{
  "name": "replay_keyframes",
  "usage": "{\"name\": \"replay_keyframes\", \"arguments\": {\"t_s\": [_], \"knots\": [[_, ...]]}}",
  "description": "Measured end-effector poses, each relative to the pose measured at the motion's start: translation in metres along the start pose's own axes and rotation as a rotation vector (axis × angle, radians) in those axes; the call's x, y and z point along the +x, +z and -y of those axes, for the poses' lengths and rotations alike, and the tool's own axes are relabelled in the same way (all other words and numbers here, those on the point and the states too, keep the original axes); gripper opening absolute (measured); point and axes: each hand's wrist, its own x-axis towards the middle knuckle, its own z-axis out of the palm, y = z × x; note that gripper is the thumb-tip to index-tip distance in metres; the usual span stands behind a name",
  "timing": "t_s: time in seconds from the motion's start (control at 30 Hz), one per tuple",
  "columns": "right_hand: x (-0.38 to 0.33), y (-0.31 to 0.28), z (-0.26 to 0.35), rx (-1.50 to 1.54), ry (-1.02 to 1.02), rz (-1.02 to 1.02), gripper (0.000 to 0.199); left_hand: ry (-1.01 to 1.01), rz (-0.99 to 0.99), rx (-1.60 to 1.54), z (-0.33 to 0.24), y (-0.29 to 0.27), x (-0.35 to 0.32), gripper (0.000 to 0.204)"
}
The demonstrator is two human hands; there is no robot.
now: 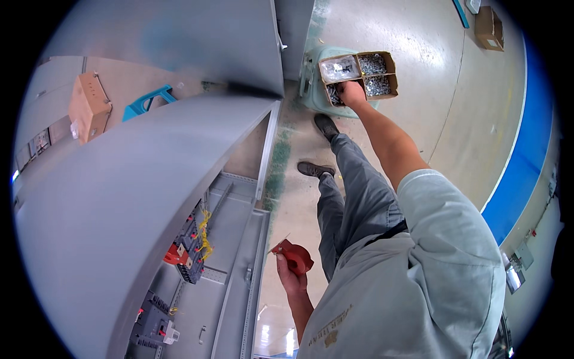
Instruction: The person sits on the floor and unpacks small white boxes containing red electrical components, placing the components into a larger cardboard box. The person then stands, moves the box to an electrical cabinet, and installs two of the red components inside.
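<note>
My left hand is closed around a red current transformer, a rounded ring-like part with a thin metal plate on it, held beside the grey metal cabinet. Stretched out to the far side, my right hand reaches into the near left compartment of a divided cardboard box. Its fingers are bent down among small metal fasteners; whatever they grip is hidden. Loose metal fasteners fill the right compartments, and a clear plastic bag lies in the far left one.
Under the box stands a pale green plastic stool. Inside the cabinet are dark circuit breakers with yellow wires and another red part. A large grey panel spans the left. A blue stool and cardboard boxes stand farther off.
</note>
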Motion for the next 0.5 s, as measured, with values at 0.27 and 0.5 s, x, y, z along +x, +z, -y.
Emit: {"name": "replay_keyframes", "arguments": {"t_s": [0.27,0.5], "knots": [[-0.022,-0.028,0.005,0.185,0.032,-0.114,0.021,0.025,0.036,0.016,-0.013,0.01,-0.003,0.052],[-0.031,-0.041,-0.014,0.331,0.101,-0.061,0.028,0.041,0.09,-0.002,-0.014,0.011,0.002,0.051]]}}
